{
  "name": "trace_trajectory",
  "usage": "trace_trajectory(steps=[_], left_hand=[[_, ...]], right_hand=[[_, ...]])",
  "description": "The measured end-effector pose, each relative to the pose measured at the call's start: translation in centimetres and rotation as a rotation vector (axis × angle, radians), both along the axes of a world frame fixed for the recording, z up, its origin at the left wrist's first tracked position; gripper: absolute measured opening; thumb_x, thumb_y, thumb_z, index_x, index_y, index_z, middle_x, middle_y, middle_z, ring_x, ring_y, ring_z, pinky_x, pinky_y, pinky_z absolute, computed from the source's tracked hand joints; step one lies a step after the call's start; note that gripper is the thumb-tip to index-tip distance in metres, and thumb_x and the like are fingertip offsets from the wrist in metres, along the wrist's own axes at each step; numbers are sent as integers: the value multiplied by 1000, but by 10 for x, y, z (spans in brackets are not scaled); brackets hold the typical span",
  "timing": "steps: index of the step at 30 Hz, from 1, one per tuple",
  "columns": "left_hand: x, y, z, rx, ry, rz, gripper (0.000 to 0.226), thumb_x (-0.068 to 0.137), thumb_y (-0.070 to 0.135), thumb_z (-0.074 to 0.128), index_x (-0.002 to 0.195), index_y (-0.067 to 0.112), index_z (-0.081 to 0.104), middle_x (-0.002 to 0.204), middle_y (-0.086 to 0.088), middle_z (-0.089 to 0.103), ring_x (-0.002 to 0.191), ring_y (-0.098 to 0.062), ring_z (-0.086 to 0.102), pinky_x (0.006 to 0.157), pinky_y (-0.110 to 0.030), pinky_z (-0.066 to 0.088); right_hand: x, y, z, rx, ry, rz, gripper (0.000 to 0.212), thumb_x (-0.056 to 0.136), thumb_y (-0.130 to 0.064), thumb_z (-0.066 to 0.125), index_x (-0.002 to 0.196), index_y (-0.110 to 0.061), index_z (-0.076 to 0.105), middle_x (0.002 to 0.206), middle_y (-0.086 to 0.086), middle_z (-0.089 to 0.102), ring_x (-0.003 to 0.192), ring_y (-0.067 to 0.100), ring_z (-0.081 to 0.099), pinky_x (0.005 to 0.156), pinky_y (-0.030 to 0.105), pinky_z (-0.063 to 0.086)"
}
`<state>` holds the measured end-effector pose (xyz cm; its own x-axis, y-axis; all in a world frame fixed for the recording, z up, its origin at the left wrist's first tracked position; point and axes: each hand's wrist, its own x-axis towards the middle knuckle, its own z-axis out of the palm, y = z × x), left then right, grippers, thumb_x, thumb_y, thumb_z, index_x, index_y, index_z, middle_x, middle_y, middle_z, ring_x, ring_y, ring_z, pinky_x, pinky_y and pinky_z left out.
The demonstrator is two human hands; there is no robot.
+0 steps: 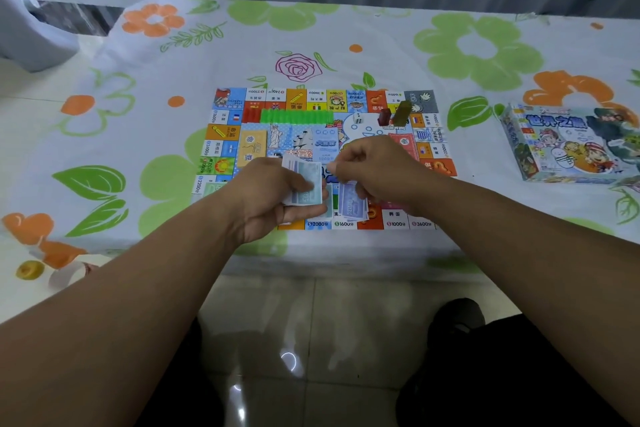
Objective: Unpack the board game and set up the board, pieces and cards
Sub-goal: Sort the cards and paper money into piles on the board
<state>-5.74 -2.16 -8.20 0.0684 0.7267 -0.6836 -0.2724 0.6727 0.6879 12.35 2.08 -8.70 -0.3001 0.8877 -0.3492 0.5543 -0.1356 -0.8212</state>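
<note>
- Head view: my left hand (273, 198) is curled round a small stack of paper money (303, 184), held above the near part of the game board (225, 149).
- My right hand (377, 166) is just beside it, with curled fingers and the thumb tip near the stack's edge. I cannot tell whether it grips anything.
- Purple notes (353, 206) are fanned just beneath my right hand.
- The board lies flat on a flowered tablecloth (138, 80).
- Along its far side are a row of green houses (296, 116), a white die (358, 120), a red piece (383, 117) and an upright olive piece (401, 113).
- The game box (568, 146) sits well apart, to the right.
</note>
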Motion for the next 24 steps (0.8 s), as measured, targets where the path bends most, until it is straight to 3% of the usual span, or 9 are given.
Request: trace_trajectory(steps=[3, 9, 15, 18, 24], left_hand=[[-2, 1, -2, 8, 18, 2, 35, 87, -15, 60, 121, -4, 61, 115, -21, 71, 95, -36, 74, 67, -38, 62], [-8, 1, -1, 17, 37, -37, 32, 87, -12, 63, 118, -2, 66, 111, -16, 74, 94, -32, 75, 67, -36, 62], [-26, 1, 0, 12, 134, 68, 18, 92, -8, 60, 110, -5, 62, 91, -17, 74, 81, -28, 75, 63, -37, 63], [-31, 1, 0, 1, 127, 80, 15, 93, -7, 60, 108, -6, 63, 93, -19, 72, 94, -32, 74, 67, -39, 63], [-27, 2, 2, -5, 49, 64, 19, 93, -3, 55, 112, -1, 59, 90, -16, 72, 84, -27, 74, 66, -39, 63]], right_hand=[[-8, -1, 2, -22, 64, 2, 22, 95, -29, 68, 99, -7, 69, 85, 7, 72, 54, 11, 58, 43, 22, 43], [-18, 3, 4, -40, 98, 2, 10, 92, -15, 72, 96, -6, 70, 72, 4, 69, 52, 9, 58, 46, 25, 45], [-15, 8, -1, -98, -16, -26, 10, 91, -12, 72, 93, -3, 71, 77, 10, 71, 55, 12, 59, 44, 23, 45], [-15, 6, -7, -98, -95, -4, 9, 90, -14, 75, 90, -5, 71, 80, 13, 73, 52, 11, 57, 44, 22, 45], [-17, 7, -9, -79, -141, 10, 10, 88, -15, 76, 90, -5, 72, 75, 6, 68, 57, 13, 59, 46, 20, 46]])
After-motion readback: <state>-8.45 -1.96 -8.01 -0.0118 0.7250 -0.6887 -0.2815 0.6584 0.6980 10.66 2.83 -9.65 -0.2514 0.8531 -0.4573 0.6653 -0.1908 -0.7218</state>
